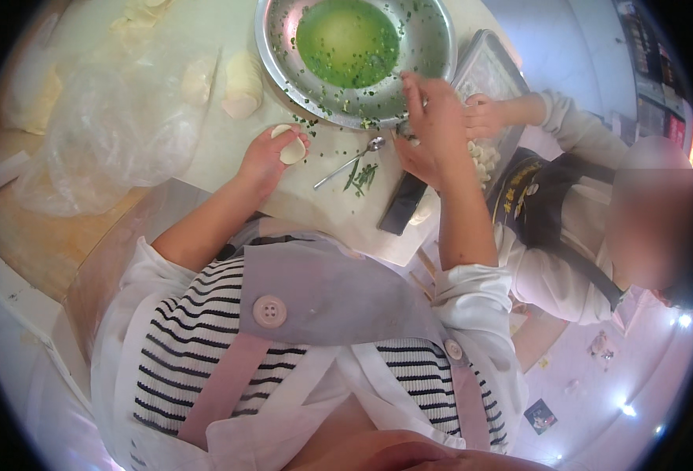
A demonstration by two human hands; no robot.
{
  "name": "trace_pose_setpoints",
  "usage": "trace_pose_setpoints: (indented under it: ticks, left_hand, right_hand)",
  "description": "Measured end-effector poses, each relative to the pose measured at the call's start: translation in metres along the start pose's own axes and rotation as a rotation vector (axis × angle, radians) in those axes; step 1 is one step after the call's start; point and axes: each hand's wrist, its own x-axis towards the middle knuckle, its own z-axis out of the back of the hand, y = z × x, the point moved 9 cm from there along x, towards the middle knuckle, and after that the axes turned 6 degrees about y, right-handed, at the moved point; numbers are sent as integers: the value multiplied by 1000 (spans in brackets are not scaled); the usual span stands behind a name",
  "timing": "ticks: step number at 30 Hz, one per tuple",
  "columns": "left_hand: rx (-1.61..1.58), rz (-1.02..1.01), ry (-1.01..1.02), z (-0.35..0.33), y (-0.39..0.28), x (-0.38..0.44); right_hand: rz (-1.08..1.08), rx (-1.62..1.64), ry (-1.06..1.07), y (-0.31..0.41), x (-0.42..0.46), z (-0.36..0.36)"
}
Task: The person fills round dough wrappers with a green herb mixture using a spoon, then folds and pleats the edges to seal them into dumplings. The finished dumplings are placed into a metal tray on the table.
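My left hand (pixel 267 156) holds a round, pale dough wrapper (pixel 290 147) between thumb and fingers, just below the metal bowl. My right hand (pixel 431 123) is raised at the lower right rim of the large steel bowl (pixel 275 76), with thumb and fingers bent; whether something small is in it cannot be told. Green liquid with chopped green bits (pixel 349 44) lies in the bowl. A metal spoon (pixel 346 165) rests on the table between my hands, beside a few cut green strips (pixel 363 178). A stack of dough wrappers (pixel 242 88) stands left of the bowl.
A co-worker's hand (pixel 485 116) is close to my right hand, over a metal tray (pixel 520 85) with pale folded pieces (pixel 483 162). A dark phone (pixel 403 203) lies near the table's edge (pixel 376 250). Clear plastic bags (pixel 122 135) and more dough (pixel 137 17) cover the left side.
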Motion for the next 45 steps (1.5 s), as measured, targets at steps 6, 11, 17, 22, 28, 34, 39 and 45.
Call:
trace_pose_setpoints:
  ticks: [6,11,17,22,28,34,39,45]
  left_hand:
    - [-60,-101,31,-8,-16,0]
    - [11,-70,89,-32,-14,8]
    - [82,-23,95,-29,0,21]
    - [72,112,30,-1,5,10]
    - [754,65,41,49,-2,-5]
    - [-100,133,137,37,10,-3]
    - [46,68,184,23,1,-7]
    - [148,63,88,22,-10,-12]
  right_hand:
    - [-315,215,-71,-31,6,25]
    - [-302,280,-74,-47,-6,29]
    - [-359,599,-188,-33,-31,42]
    - [-645,882,-207,-40,-67,21]
    - [-703,1129,-197,-41,-83,2]
    - [-687,1247,-267,-41,-85,7]
    - [-760,1291,-194,-42,-101,-12]
    - [-726,1228,-136,-43,-108,-25]
